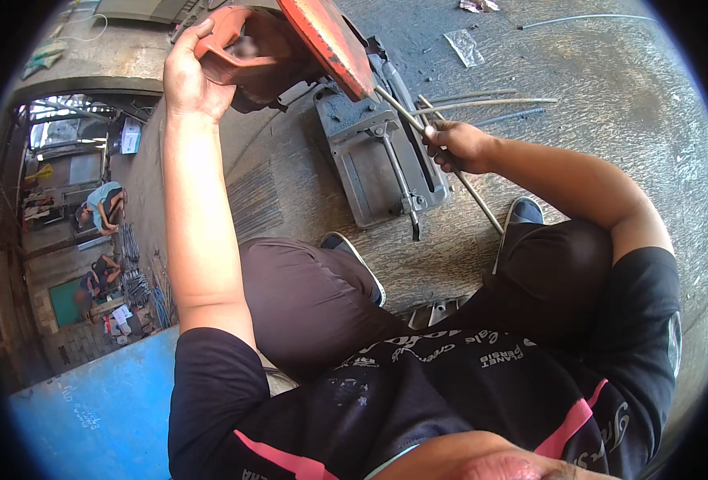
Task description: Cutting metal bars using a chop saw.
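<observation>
Gripping the orange handle (224, 28) up top, the left hand (190, 76) has charge of the cutting saw (362, 172), thumb laid along the outside, the other fingers mostly hidden by the handle. Over on the other side, the right hand (459, 146) has its fingers closed round a thin metal rod (402, 110), and here's the picture: the rod slants up from beside the right shoe (522, 212) to the lower edge of the red-orange guard (334, 48), where its far end drops out of sight. A second short rod end pokes up right by those fingers; can't tell whether it's in the same grip.

The saw's grey base sits on the floor (594, 120) between the knees and the loose rods (494, 102) lying to the right. So which step is this? It looks like lining up stock for a cut, though whether the blade touches the rod can't be seen. The next move, by my reading, calls for a steady right hand, the rod seated square by the clamp bar (396, 174), then a controlled press on that handle, fingers well clear of the guard.
</observation>
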`<state>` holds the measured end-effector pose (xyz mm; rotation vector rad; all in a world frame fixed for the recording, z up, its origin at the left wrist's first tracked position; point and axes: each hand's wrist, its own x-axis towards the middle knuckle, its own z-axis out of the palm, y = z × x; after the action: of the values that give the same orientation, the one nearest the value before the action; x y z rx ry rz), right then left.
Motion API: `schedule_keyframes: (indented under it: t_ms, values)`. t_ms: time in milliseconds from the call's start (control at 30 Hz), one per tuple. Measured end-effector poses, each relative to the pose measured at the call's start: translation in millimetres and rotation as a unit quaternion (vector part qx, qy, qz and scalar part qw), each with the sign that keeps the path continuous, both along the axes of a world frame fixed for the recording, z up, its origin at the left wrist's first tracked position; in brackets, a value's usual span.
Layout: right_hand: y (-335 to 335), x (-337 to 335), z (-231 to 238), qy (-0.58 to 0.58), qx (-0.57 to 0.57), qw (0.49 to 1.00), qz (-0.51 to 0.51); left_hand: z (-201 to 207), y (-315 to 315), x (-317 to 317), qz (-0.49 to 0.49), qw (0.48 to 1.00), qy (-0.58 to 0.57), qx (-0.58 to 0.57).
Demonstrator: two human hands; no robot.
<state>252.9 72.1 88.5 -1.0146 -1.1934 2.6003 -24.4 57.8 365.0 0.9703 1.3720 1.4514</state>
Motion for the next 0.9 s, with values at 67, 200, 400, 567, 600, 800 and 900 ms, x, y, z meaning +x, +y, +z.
schedule_keyframes:
  t_ms: [67,200,400,567,600,800,900]
  values:
    - [-1,1,4,-0.010,-0.028,0.999,-0.034,1,1,5,0.006,1.000,-0.002,0.001]
    - [3,5,-3,0.030,-0.025,0.999,0.026,0,1,4,0.007,1.000,0.005,0.001]
    - [1,2,-3,0.042,-0.020,0.999,0.027,1,0,3,-0.001,1.000,-0.002,0.006]
    - [3,2,-10,0.037,-0.024,0.999,0.010,1,0,10,0.018,1.000,-0.001,0.007]
    - [3,1,-9,0.038,-0.021,0.999,0.008,2,0,10,0.020,1.000,0.002,0.007]
    - [1,-3,-9,0.034,-0.016,0.999,-0.024,0,2,2,-0.005,1.000,-0.010,-0.002]
    - [3,-3,-12,0.065,-0.037,0.997,-0.031,-1,3,2,-0.007,1.000,-0.006,0.003]
